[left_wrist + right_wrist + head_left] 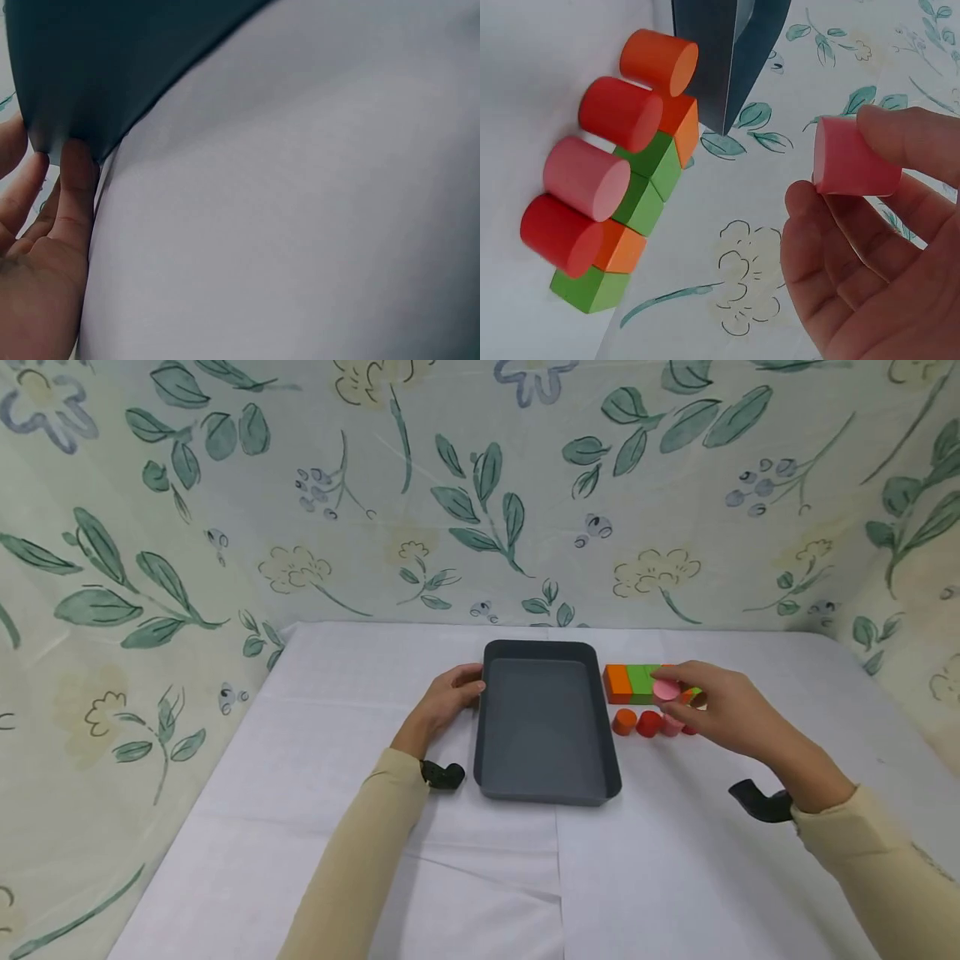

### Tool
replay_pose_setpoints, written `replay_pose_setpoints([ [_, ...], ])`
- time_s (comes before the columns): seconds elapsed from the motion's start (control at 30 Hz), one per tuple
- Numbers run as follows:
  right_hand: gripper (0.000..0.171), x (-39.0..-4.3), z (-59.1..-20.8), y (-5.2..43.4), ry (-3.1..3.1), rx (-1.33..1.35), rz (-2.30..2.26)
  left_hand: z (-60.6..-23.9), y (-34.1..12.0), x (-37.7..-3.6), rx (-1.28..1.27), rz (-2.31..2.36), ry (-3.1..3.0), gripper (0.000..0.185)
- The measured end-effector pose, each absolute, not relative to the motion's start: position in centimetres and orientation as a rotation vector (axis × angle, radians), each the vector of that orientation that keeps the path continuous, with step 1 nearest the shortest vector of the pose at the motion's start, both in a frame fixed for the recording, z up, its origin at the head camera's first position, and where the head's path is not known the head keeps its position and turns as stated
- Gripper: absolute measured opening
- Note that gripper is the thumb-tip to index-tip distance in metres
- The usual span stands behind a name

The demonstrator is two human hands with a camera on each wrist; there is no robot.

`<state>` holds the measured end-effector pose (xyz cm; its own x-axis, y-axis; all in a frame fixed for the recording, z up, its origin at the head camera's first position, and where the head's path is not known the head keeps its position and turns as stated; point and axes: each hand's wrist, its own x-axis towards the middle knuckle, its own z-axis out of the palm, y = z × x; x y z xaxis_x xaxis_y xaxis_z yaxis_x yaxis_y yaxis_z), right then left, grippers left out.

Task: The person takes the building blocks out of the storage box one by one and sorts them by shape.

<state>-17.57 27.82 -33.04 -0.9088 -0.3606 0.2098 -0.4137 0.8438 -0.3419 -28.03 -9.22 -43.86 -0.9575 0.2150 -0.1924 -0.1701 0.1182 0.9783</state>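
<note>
My right hand (731,706) pinches a pink cylinder (855,157) between thumb and fingertips. In the head view the cylinder is above a row of blocks. Four-sided green blocks (641,683) and an orange block (618,683) sit side by side to the right of a dark grey tray (547,793). In front of them stand several cylinders: an orange one (660,61), a red one (620,114), a pink one (586,177) and another red one (562,235). Extended fingers of my left hand (450,702) touch the tray's outer left wall.
A white cloth (315,760) covers the table under everything. Behind it hangs a floral curtain (525,527), which also runs along the left and right sides. A dark band with a stub (761,802) sits at the right wrist.
</note>
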Motion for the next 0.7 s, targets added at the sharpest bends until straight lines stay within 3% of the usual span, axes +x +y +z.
replay_pose_setpoints([
  [0.3, 0.046, -17.1, -34.1, 31.5, -2.905, 0.464, 0.527, -44.0, -9.3, -28.0, 0.057, 1.922, 2.084, 0.046],
  [0.7, 0.054, -17.5, -38.7, 37.7, -3.092, 0.053, 0.731, -43.7, -9.3, -27.9, 0.056, 1.904, 2.098, 0.048],
])
